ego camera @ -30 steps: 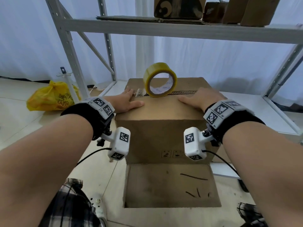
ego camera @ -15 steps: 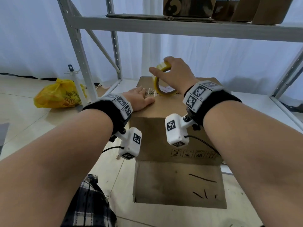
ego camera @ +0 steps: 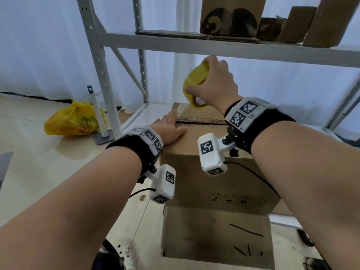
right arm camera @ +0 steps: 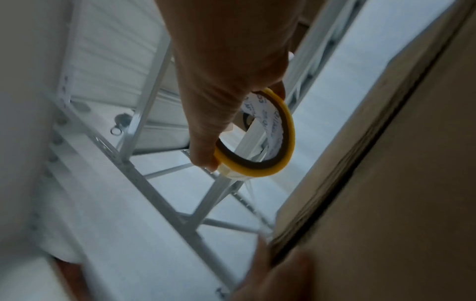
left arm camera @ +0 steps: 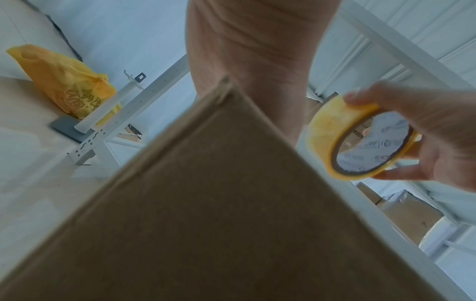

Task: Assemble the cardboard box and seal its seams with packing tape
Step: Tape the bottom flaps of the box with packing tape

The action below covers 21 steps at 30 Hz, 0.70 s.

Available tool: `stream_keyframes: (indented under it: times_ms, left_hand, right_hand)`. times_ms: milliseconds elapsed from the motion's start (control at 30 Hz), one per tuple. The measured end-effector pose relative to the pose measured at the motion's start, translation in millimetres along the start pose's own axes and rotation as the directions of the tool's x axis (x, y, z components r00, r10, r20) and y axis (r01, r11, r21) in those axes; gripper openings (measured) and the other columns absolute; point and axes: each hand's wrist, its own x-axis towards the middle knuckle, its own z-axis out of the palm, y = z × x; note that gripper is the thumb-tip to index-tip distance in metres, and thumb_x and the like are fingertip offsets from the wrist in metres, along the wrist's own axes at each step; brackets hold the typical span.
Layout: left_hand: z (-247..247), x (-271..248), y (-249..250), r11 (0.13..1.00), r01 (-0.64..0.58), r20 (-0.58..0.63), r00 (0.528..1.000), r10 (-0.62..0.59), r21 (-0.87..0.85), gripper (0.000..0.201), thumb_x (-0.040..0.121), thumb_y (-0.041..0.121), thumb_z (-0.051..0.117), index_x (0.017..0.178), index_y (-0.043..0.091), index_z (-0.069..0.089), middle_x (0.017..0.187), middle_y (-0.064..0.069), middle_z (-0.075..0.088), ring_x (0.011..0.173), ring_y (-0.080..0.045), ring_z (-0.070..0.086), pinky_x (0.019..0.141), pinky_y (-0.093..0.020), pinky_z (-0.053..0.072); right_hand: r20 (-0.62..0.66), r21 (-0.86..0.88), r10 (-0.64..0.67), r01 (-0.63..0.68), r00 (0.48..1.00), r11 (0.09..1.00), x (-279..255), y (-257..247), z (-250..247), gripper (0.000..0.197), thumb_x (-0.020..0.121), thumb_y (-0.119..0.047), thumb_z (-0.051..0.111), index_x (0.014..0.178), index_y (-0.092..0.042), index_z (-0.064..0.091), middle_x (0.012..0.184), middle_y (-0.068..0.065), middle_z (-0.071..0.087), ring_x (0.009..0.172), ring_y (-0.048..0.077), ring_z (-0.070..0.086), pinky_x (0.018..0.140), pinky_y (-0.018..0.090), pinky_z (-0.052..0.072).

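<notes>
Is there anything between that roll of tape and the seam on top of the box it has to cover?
Nothing visible. The right hand holds the tape roll above the box, over the seam's far end. The left hand lies flat beside the seam's near end, apparently not on it.

Soft even daylight through white curtains; wrist views blurred, edges warped.
</notes>
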Motion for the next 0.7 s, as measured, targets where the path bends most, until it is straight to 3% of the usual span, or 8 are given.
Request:
stream_keyframes:
  times_ms: [200, 333, 567, 700]
  left_hand:
    - [3.2, 11.0, 5.5, 0.991, -0.019, 0.043, 0.999, 0.013, 0.131, 0.071, 0.098, 0.056, 0.019, 0.151, 0.017, -0.007, 0.159, 0.001, -0.013, 0.146, -0.014, -0.007, 0.119, -0.038, -0.004]
    - [2.8, 11.7, 6.7, 0.981, -0.028, 0.043, 0.999, 0.020, 0.191, 0.070, 0.098, 0.056, 0.017, 0.152, 0.017, -0.004, 0.159, 0.001, -0.012, 0.146, -0.014, -0.009, 0.118, -0.040, -0.006]
    - [2.6, 15.1, 14.1, 0.961, 0.014, 0.022, 1.000, -0.021, 0.275, 0.077, 0.094, 0.063, 0.015, 0.152, 0.015, 0.000, 0.160, -0.002, -0.005, 0.147, -0.015, -0.004, 0.118, -0.041, -0.006]
    - [1.2, 13.6, 19.8, 0.956, 0.044, 0.029, 0.998, -0.055, 0.290, 0.087, 0.089, 0.072, 0.015, 0.152, 0.014, 0.000, 0.160, -0.003, -0.007, 0.146, -0.017, -0.008, 0.117, -0.043, -0.009]
  right_hand:
    - [0.082, -0.252, 0.165, -0.140, 0.983, 0.957, -10.7, 43.2, 8.1, 0.073, 0.070, -0.052, 0.071, 0.128, -0.026, 0.036, 0.129, 0.006, 0.035, 0.115, 0.035, 0.042, 0.078, 0.041, 0.036]
    - [0.118, -0.310, 0.188, -0.143, 0.975, 0.940, -12.4, 51.8, 8.0, 0.075, 0.073, -0.055, 0.069, 0.134, -0.027, 0.035, 0.134, 0.007, 0.032, 0.120, 0.035, 0.038, 0.083, 0.045, 0.040]
    - [0.119, -0.295, 0.204, -0.162, 0.972, 0.942, -15.9, 50.8, 3.1, 0.083, 0.073, -0.056, 0.069, 0.141, -0.029, 0.031, 0.138, 0.008, 0.031, 0.124, 0.037, 0.036, 0.093, 0.050, 0.040]
    - [0.166, -0.140, 0.225, -0.203, 0.960, 0.969, -19.9, 60.8, 0.3, 0.092, 0.074, -0.059, 0.068, 0.144, -0.027, 0.018, 0.141, 0.013, 0.025, 0.129, 0.041, 0.032, 0.100, 0.050, 0.036]
